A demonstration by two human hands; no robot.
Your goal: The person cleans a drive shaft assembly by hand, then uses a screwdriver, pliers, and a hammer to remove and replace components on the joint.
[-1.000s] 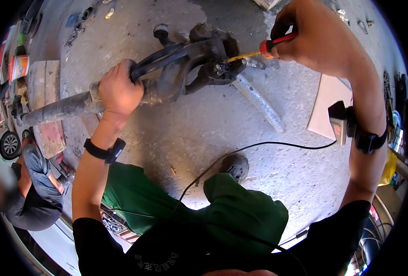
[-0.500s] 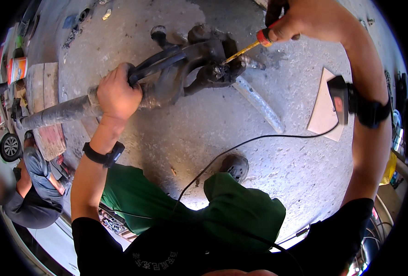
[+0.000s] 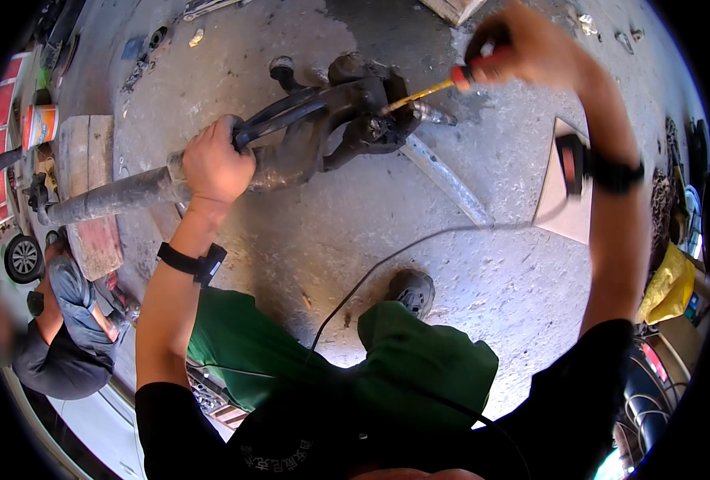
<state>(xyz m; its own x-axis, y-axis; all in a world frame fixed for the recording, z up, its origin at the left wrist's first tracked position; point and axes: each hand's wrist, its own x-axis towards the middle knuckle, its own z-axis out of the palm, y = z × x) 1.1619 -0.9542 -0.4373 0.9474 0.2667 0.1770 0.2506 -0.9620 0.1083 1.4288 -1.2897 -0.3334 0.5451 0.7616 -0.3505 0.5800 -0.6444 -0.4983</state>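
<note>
A long grey metal shaft (image 3: 123,194) with a dark forked, jointed end (image 3: 379,132) lies across the floor in front of me. My left hand (image 3: 217,158) is closed around the end of a black bar (image 3: 284,117) that runs along the shaft's dark casting; the palm side is hidden. In my right hand (image 3: 523,50), up and to the right, is a screwdriver (image 3: 421,95) with a red handle and a yellowish blade. Its tip meets the greasy joint. Motion blurs this hand a little, and its fingers are wrapped round the handle.
A metal strip (image 3: 449,180) lies under the joint, with a pale board (image 3: 565,184) to its right. Wooden planks (image 3: 91,228) sit beneath the shaft's left part. A cable (image 3: 387,264) crosses in front of me. Another person (image 3: 67,336) sits at the left near a wheel (image 3: 24,258).
My right hand has tilted and blurred, with its wrist shifted left, while the screwdriver tip stays at the joint. The left hand keeps its hold. The whole view has shifted slightly.
</note>
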